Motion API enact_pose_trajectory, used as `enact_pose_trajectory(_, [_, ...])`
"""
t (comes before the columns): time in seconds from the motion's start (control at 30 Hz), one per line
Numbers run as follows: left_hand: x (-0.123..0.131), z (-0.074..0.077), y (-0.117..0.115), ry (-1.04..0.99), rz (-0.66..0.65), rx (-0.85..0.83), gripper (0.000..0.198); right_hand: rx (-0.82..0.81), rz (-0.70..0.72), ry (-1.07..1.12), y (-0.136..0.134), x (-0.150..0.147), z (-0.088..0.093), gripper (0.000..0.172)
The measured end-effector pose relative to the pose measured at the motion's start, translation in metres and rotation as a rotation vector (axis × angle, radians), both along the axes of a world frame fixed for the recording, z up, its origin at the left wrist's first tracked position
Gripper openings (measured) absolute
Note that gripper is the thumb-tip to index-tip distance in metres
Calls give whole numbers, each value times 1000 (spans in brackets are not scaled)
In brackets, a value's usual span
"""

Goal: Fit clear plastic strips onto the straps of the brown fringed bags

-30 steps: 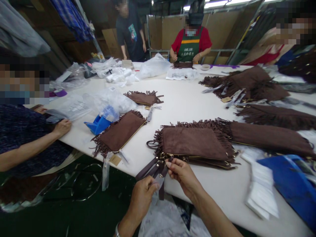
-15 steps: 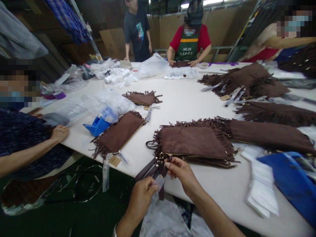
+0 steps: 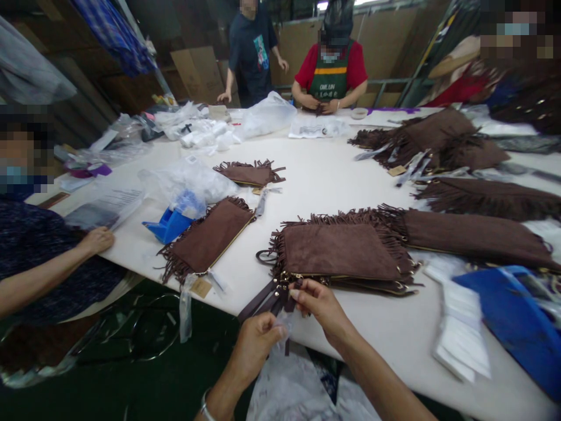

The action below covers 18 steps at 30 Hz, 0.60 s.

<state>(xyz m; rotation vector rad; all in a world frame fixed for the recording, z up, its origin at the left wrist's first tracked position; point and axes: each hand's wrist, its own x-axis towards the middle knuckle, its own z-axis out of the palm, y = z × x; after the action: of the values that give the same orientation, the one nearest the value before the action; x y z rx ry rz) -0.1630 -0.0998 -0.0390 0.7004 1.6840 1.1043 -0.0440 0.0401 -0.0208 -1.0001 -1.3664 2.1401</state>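
A brown fringed suede bag (image 3: 342,250) lies at the near edge of the white table (image 3: 324,175), on top of other bags. Its dark straps (image 3: 263,299) hang over the edge. My right hand (image 3: 319,303) pinches the strap end by the gold hardware at the bag's left corner. My left hand (image 3: 258,342), just below the table edge, is closed on a small clear plastic wrap (image 3: 280,324) around the strap's end.
More fringed bags lie at the left (image 3: 209,238), the centre (image 3: 249,173) and the right (image 3: 473,237). A blue tape dispenser (image 3: 169,223), a blue tray (image 3: 517,316), white tags (image 3: 462,333) and plastic bags (image 3: 268,114) sit about. Several co-workers stand or sit around the table; one's hand (image 3: 97,240) rests at left.
My hands stay on the strap, shifting only slightly. The view tilted down a little. The standing person at the back stepped right, and the left person's hand slid a bit leftward.
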Motion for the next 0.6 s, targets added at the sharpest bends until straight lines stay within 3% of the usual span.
enact_pose_trajectory(0.27, [15, -8, 13, -217, 161, 4, 30, -46, 13, -14, 3, 3, 1, 26])
enact_pose_trajectory(0.5, [24, 3, 31, -334, 200, 92, 32, -57, 50, -12, 3, 10, 1, 32])
enact_pose_trajectory(0.6, [26, 5, 37, -348, 215, 118, 33, -5, -5, -49, 4, 12, 0, 36])
